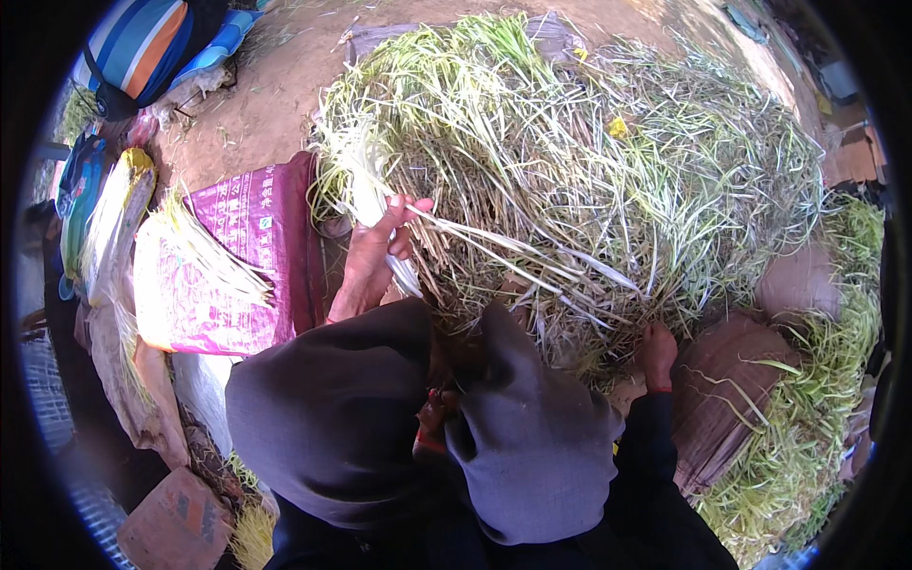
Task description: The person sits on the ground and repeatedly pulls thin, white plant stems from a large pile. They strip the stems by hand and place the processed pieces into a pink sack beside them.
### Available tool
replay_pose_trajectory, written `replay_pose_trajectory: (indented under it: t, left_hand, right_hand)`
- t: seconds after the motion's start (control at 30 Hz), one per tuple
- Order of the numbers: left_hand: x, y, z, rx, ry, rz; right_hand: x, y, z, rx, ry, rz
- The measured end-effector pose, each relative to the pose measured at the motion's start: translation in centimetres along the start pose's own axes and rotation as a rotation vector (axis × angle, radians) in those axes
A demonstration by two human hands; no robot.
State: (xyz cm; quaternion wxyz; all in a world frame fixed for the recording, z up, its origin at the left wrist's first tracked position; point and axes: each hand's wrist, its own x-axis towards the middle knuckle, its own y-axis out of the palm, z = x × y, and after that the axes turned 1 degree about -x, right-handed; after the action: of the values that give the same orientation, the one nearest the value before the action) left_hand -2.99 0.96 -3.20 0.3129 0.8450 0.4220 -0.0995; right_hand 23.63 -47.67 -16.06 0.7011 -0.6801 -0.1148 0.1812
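My left hand (377,246) is closed round a bundle of pale plant stalks (367,185), its white ends poking out below the palm. From its fingertips a few long stalks (513,246) stretch right across a big heap of green and yellowed stalks (456,142). Low on the right, my right hand (657,349) is at the heap's near edge, close to the far tips of those stalks; its fingers are partly hidden, and whether it grips anything does not show. A smaller bunch of trimmed pale stalks (221,256) lies on a purple woven sack (249,313) to the left.
My covered knees (349,420) are below the heap. Loose green leaves (784,434) lie at the right beside a brown sack (727,377). Farther left are a long bundle of stalks (117,214) and a brick-like block (178,520). A striped bag (146,43) stands at the upper left.
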Motion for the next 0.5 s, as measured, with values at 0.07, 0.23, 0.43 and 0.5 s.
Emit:
replay_pose_trajectory:
  t: [0.07,0.23,0.43,0.5]
  left_hand:
    - [-0.2,0.0,-0.2,-0.008,0.009,-0.018]
    - [-0.5,0.7,-0.2,0.035,-0.012,0.016]
    - [-0.9,2.0,-0.6,0.072,-0.033,0.026]
    - [-1.3,2.4,-0.8,0.088,-0.046,0.048]
  right_hand:
    - [0.3,-0.2,-1.9,-0.045,0.007,0.013]
    - [0.9,-4.5,4.5,0.225,-0.216,-0.198]
    - [-0.7,-8.9,25.1,0.645,-0.653,0.002]
    - [-0.6,-9.8,30.4,0.67,-0.748,-0.063]
